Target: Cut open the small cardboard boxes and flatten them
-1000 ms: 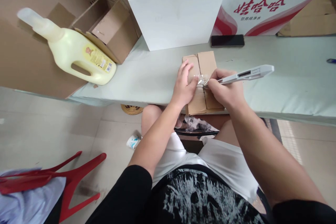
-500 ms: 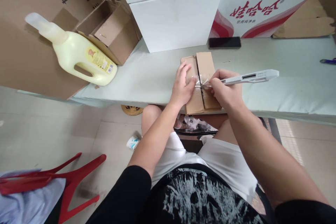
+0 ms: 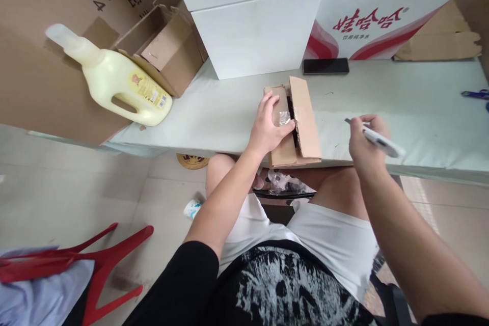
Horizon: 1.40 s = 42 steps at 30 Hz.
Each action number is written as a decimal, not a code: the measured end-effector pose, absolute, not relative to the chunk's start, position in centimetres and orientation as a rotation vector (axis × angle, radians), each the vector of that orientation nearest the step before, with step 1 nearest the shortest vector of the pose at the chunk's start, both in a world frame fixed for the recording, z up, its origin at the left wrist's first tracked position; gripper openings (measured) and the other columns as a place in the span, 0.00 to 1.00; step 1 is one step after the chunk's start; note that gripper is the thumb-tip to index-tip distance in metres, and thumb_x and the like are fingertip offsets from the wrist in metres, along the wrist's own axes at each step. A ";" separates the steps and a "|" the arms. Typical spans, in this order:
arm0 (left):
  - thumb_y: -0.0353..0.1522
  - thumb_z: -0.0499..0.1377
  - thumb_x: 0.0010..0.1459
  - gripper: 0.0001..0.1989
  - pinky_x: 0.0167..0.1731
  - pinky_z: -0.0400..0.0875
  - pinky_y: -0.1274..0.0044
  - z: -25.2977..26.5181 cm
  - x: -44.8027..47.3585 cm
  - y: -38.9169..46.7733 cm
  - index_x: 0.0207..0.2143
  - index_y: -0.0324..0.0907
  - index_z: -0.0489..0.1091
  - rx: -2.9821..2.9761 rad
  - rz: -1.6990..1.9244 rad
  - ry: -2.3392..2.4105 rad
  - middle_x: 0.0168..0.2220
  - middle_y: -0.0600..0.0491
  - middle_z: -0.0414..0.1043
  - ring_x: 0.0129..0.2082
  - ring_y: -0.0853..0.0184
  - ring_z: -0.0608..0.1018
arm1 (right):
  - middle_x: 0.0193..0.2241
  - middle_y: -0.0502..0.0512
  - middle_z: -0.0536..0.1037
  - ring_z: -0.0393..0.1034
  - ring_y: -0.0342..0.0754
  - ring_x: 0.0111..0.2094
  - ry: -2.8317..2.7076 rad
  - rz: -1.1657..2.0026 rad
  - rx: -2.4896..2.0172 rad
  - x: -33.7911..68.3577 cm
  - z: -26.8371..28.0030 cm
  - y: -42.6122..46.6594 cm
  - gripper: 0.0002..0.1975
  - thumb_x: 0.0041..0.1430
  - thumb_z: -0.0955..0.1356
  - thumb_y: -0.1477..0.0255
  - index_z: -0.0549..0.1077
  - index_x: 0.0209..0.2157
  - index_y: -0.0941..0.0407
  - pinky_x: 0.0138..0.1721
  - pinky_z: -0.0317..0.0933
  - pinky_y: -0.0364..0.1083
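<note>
A small brown cardboard box (image 3: pixel 280 148) lies near the front edge of the cloth-covered table, its right flap (image 3: pixel 304 117) tilted up and a dark gap along the seam. My left hand (image 3: pixel 268 125) grips the box from the left, fingers bent over the left flap and thumb at the gap. Beside that thumb, a piece of clear tape (image 3: pixel 284 118) clings to the left flap. Off to the right, above the table, my right hand (image 3: pixel 367 145) is closed around a white utility knife (image 3: pixel 382 141). Its blade tip points left, apart from the box.
Behind the box stand large white cartons (image 3: pixel 260 35) and a black phone (image 3: pixel 326 65). At the left are a yellow detergent bottle (image 3: pixel 126 84) and an open brown carton (image 3: pixel 171 51). Blue scissors (image 3: pixel 476 94) lie far right. A red chair (image 3: pixel 110 260) stands at lower left.
My right hand has moved right, away from the box, with the utility knife. The tape across the seam is parted and the right flap has lifted. My left thumb has shifted to the gap.
</note>
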State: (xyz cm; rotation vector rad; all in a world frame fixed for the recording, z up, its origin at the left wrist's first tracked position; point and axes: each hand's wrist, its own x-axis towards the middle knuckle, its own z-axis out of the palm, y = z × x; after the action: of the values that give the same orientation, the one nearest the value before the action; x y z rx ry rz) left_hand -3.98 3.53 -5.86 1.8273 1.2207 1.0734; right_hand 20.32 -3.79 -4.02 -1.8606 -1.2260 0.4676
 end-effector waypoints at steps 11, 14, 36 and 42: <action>0.34 0.71 0.48 0.41 0.73 0.51 0.58 -5.0 -3.4 3.3 0.62 0.46 0.58 1.826 1.030 1.284 0.73 0.41 0.50 0.74 0.48 0.53 | 0.42 0.62 0.81 0.72 0.57 0.38 -1.500 0.532 -2.407 22.4 -7.4 -3.0 0.26 0.51 0.67 0.73 0.73 0.54 0.54 0.36 0.60 0.51; 0.35 0.71 0.48 0.40 0.73 0.51 0.57 -4.9 -3.6 3.2 0.62 0.45 0.59 1.811 1.030 1.298 0.73 0.40 0.50 0.74 0.48 0.53 | 0.42 0.62 0.81 0.73 0.58 0.39 -1.518 0.518 -2.396 22.6 -7.9 -2.7 0.25 0.53 0.66 0.71 0.74 0.54 0.53 0.37 0.61 0.52; 0.53 0.61 0.57 0.36 0.59 0.72 0.66 -3.6 -7.2 -0.4 0.62 0.51 0.55 1.417 1.137 1.059 0.70 0.44 0.58 0.65 0.53 0.72 | 0.55 0.63 0.74 0.71 0.59 0.57 -1.471 0.699 -1.530 12.3 -3.2 -10.6 0.28 0.58 0.70 0.59 0.64 0.58 0.51 0.51 0.73 0.61; 0.46 0.61 0.57 0.25 0.55 0.75 0.68 -2.6 -8.8 -2.0 0.54 0.48 0.64 1.283 1.220 1.212 0.62 0.45 0.69 0.63 0.55 0.73 | 0.52 0.63 0.77 0.74 0.58 0.54 -1.375 0.621 -1.562 12.7 -3.8 -10.9 0.19 0.63 0.67 0.60 0.69 0.53 0.51 0.51 0.72 0.61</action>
State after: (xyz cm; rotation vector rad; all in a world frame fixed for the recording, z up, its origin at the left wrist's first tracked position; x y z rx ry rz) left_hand -8.75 -2.01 -2.58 1.2827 1.2120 1.2202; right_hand 12.73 -10.91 -3.81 -1.5622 -1.3752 0.6206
